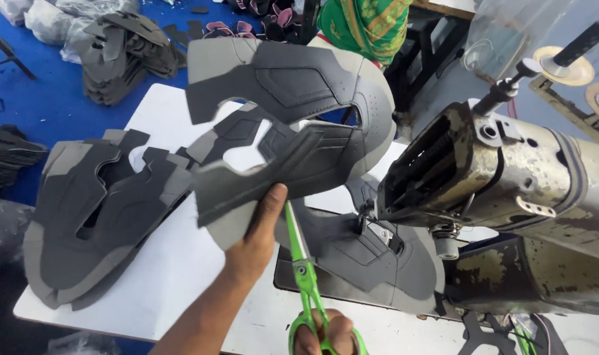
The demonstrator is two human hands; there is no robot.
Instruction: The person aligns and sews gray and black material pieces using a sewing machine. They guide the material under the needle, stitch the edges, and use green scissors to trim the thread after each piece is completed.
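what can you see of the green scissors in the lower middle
The green-handled scissors look like plastic-gripped shears with narrow blades, the handles bright lime green and a small round pivot screw partway up. They stand nearly upright in the picture, tips pointing up and slightly left. The right hand has fingers through the handle loops at the bottom edge. The blade tips reach up beside the left hand, which pinches the grey shoe upper piece, and are partly hidden there. Whether the blades are open cannot be told.
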